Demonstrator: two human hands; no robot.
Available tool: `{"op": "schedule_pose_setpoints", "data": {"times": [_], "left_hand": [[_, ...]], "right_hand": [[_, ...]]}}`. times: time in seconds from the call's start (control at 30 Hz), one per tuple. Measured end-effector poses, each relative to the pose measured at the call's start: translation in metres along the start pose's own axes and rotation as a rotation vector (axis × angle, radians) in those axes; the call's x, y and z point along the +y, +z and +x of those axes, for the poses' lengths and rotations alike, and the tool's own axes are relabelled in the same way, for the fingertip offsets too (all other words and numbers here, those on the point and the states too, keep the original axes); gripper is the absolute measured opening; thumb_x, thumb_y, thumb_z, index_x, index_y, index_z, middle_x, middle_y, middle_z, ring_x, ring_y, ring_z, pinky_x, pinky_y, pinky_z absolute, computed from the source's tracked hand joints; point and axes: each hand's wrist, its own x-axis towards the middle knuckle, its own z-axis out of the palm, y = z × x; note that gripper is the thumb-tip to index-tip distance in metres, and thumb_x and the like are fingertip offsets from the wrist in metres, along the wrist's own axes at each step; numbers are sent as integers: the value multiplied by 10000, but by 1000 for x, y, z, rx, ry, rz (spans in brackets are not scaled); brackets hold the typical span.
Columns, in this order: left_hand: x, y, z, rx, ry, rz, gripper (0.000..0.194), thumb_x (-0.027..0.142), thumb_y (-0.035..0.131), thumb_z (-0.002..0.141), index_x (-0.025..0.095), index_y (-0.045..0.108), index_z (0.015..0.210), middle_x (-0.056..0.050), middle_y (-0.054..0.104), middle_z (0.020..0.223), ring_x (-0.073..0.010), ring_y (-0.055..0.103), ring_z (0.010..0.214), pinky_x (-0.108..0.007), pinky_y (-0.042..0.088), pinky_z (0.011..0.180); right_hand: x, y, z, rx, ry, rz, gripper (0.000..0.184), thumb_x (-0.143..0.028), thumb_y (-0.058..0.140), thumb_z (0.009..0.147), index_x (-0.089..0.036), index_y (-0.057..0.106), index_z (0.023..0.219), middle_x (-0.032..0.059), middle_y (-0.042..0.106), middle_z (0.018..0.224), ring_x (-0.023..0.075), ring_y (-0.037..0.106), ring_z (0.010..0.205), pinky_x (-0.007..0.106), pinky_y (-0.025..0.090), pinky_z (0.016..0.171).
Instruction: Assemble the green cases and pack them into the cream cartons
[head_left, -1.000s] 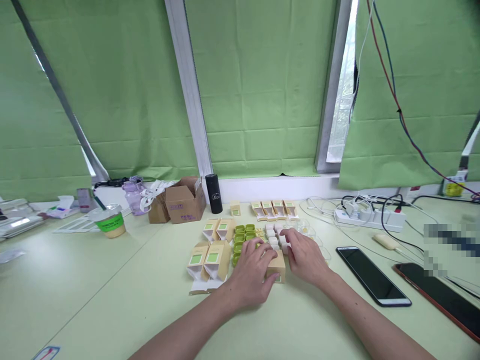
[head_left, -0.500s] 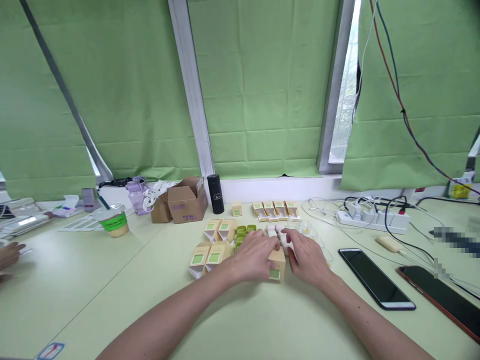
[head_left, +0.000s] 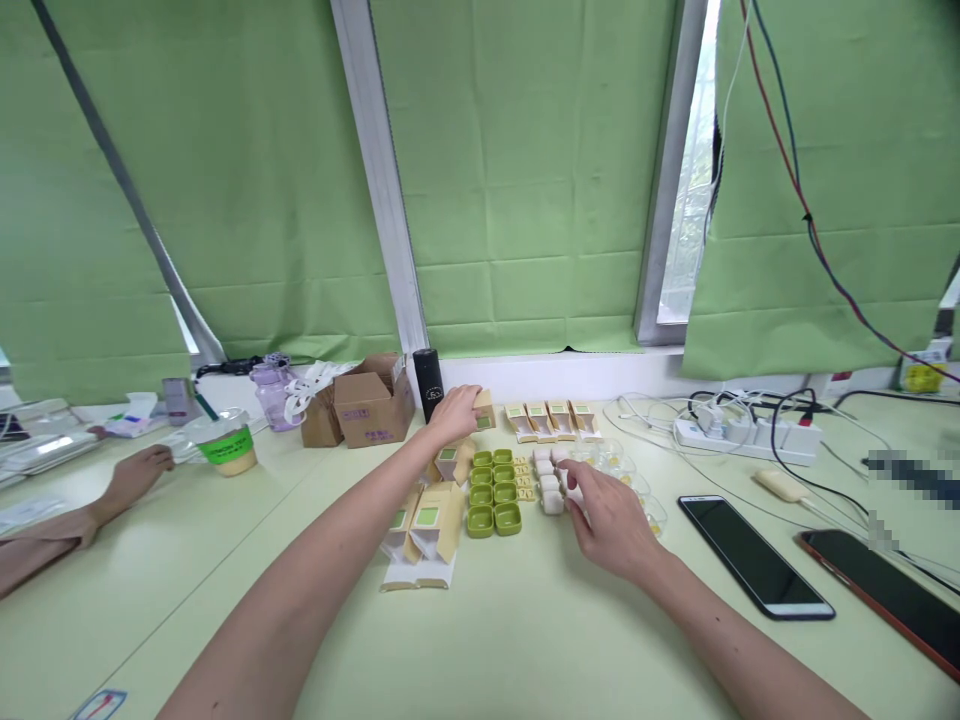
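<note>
My left hand point(head_left: 454, 415) reaches to the back of the table and is closed on a small cream carton point(head_left: 485, 410) with a green label. By the white rounded pieces point(head_left: 551, 482), my right hand point(head_left: 611, 515) hovers with thumb and forefinger apart; whether it touches a piece is unclear. To their left are pale yellow small pieces point(head_left: 525, 480) and two columns of green square cups point(head_left: 493, 492). Open cream cartons point(head_left: 439, 515) lie farther left, partly behind my left forearm. Clear round plastic pieces point(head_left: 654, 515) show beyond my right hand.
Several open cartons point(head_left: 551, 420) stand in a row at the back. A black bottle point(head_left: 428, 385) and a cardboard box point(head_left: 371, 405) are behind my left hand. Phones point(head_left: 754, 555), cables and a power strip point(head_left: 746, 440) lie right. Another person's hand point(head_left: 142, 470) rests left, near a cup point(head_left: 229, 445).
My left hand has moved from the front middle to the back left, carrying the carton, uncovering the green cups and yellow pieces. My right hand has barely moved. The other person's hand has come farther in.
</note>
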Motion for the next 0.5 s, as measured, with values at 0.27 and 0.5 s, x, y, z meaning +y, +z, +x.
{"op": "schedule_pose_setpoints", "data": {"times": [0.27,0.5], "left_hand": [[-25,47,16,-51,-33,111,356,302,694,1001,171,645,1328,-129,673,1347,-280,655,1235,-463,553,1066],[-26,60,13,-88,-83,187,383,380,679,1025,177,634,1346,-115,657,1358,-259,687,1159,-477,609,979]], "right_hand": [[-2,0,0,-16,-17,10,462,-127,499,932,-199,454,1386,82,706,1062,250,670,829,360,468,740],[-3,1,-1,-15,-32,21,439,-141,504,942,-208,453,1373,78,703,1064,258,673,854,360,470,754]]}}
